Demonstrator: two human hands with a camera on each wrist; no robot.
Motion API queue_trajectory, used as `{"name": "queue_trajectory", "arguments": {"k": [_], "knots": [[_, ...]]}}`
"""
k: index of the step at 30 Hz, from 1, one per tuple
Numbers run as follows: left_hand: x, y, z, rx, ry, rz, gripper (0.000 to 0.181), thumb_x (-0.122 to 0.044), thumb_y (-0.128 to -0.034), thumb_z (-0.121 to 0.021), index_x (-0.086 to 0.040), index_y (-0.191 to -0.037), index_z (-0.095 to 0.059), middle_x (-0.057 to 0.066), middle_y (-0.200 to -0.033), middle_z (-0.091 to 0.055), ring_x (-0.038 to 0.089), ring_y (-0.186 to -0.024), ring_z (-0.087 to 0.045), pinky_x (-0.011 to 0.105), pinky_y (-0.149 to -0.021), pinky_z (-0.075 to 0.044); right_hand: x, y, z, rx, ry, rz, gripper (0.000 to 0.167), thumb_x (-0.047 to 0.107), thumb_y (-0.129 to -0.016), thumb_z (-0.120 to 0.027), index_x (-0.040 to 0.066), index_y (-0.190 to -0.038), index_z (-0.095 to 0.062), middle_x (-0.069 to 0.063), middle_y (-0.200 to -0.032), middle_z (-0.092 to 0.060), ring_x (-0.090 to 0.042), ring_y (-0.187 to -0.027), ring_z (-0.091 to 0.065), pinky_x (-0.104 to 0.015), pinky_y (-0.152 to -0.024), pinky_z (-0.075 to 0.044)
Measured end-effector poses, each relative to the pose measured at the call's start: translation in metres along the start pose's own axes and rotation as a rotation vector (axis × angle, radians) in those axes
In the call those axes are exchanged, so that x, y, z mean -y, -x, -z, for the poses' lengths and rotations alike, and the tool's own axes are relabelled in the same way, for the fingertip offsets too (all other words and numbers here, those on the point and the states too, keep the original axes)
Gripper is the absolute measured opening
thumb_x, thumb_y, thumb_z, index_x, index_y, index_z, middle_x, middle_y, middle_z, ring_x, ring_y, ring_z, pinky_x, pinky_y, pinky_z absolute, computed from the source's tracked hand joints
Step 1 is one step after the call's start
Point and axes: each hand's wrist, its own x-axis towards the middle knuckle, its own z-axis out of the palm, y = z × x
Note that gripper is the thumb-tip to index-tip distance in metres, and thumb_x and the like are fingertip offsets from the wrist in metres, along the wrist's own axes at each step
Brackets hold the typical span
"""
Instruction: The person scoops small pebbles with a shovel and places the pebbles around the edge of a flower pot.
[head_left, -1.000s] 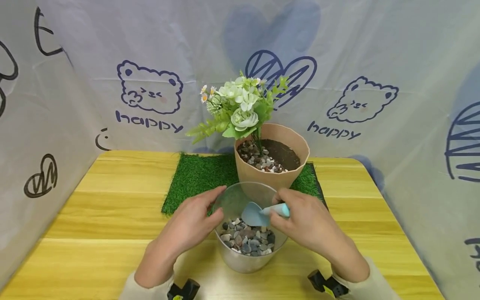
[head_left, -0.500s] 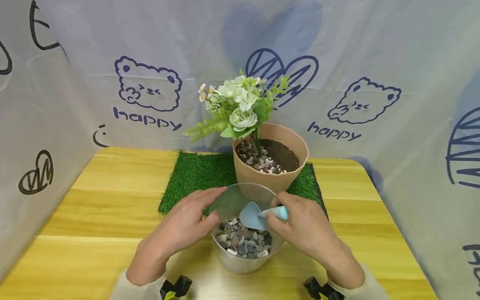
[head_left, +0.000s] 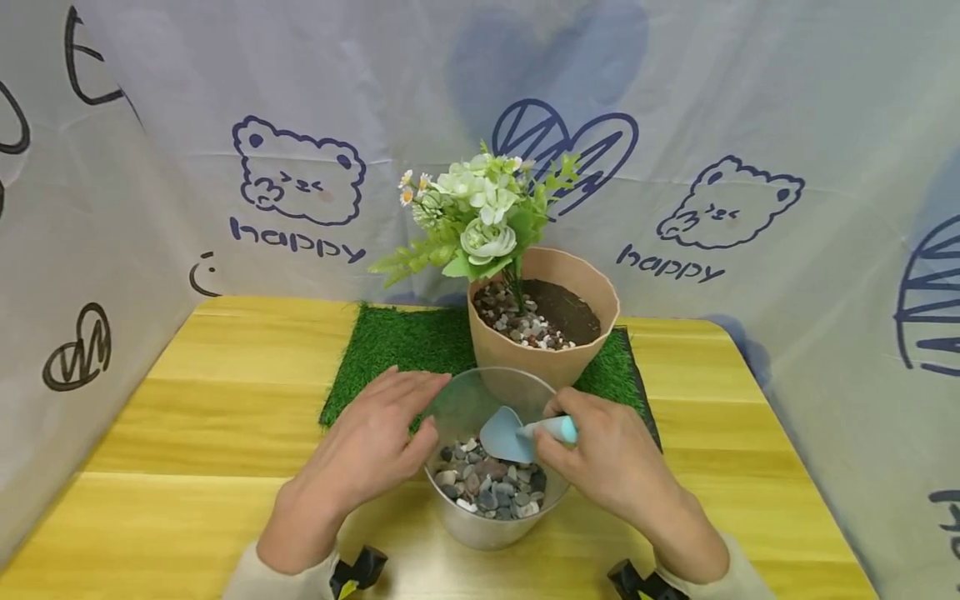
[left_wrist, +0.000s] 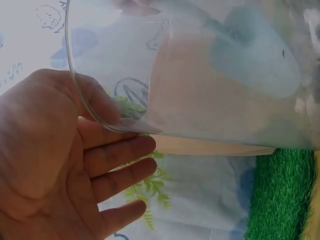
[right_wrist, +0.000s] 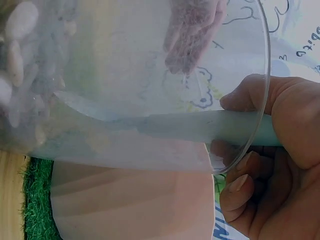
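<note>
A clear plastic tub [head_left: 487, 529] stands on the table with grey, brown and white pebbles [head_left: 491, 492] in its bottom. My right hand [head_left: 611, 454] pinches the pale blue handle of a small trowel [head_left: 507, 435] at the tub's right rim. The trowel slants down inside the tub, its blade tip at the pebbles in the right wrist view. My left hand [head_left: 375, 437] is at the tub's left rim, its fingers nearly straight and spread in the left wrist view. Behind the tub is a peach flowerpot [head_left: 540, 358] with soil, pebbles and white-green flowers [head_left: 483, 208].
Under the pot lies a green artificial turf mat [head_left: 405, 337] on the wooden table [head_left: 187, 417]. A white cloth [head_left: 420, 75] printed with bears and hearts hangs behind and at the sides. The flowerpot stands close behind the tub's far rim.
The view has shifted slightly. My left hand sits a little further left, its thumb a bit away from the rim. The trowel blade hangs marginally lower, and my right hand keeps hold of it.
</note>
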Motion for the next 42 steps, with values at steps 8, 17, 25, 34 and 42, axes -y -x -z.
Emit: {"name": "queue_trajectory", "arguments": {"k": [8,17,25,34,42], "knots": [[-0.002,0.003,-0.002,0.027,0.055,0.046,0.053,-0.021,-0.1003,-0.06,-0.008,-0.152,-0.057,0.011,-0.151,-0.061,0.031,-0.14,-0.057,0.051,-0.117,-0.048,-0.001,0.007,0.002,-0.014,0.028,0.065,0.013,0.026,-0.091,-0.078,0.022,-0.088,-0.066,0.013,-0.074,-0.056,-0.003,-0.06,-0.047,-0.019,-0.052,-0.041],[0.0,-0.001,0.004,0.025,0.085,0.066,0.054,-0.021,-0.1009,-0.057,-0.009,-0.154,-0.055,0.012,-0.152,-0.061,0.032,-0.139,-0.058,0.052,-0.115,-0.049,-0.003,-0.006,0.015,0.014,0.15,0.211,0.017,0.029,-0.095,-0.076,0.017,-0.092,-0.064,0.009,-0.076,-0.059,-0.006,-0.064,-0.052,-0.023,-0.054,-0.044],[-0.003,0.001,0.002,0.045,0.092,0.082,0.054,-0.021,-0.1012,-0.057,-0.009,-0.154,-0.055,0.012,-0.152,-0.061,0.033,-0.138,-0.059,0.052,-0.115,-0.049,0.0,-0.014,0.024,0.067,0.166,0.217,0.023,0.028,-0.095,-0.073,0.02,-0.083,-0.054,0.01,-0.068,-0.046,-0.006,-0.06,-0.043,-0.023,-0.05,-0.037],[-0.003,0.002,0.0,0.039,0.099,0.079,0.053,-0.019,-0.1013,-0.057,-0.009,-0.153,-0.056,0.012,-0.15,-0.062,0.034,-0.137,-0.06,0.053,-0.115,-0.049,0.003,-0.019,0.024,0.15,0.169,0.19,0.03,0.026,-0.091,-0.071,0.023,-0.074,-0.046,0.011,-0.064,-0.036,-0.006,-0.055,-0.037,-0.022,-0.047,-0.031],[-0.003,0.001,0.001,0.057,0.095,0.093,0.052,-0.02,-0.1027,-0.057,-0.01,-0.154,-0.055,0.01,-0.151,-0.062,0.032,-0.139,-0.059,0.052,-0.116,-0.049,0.004,-0.023,0.021,0.221,0.13,0.165,0.032,0.027,-0.094,-0.07,0.023,-0.072,-0.046,0.011,-0.064,-0.039,-0.005,-0.054,-0.037,-0.022,-0.046,-0.032]]}}
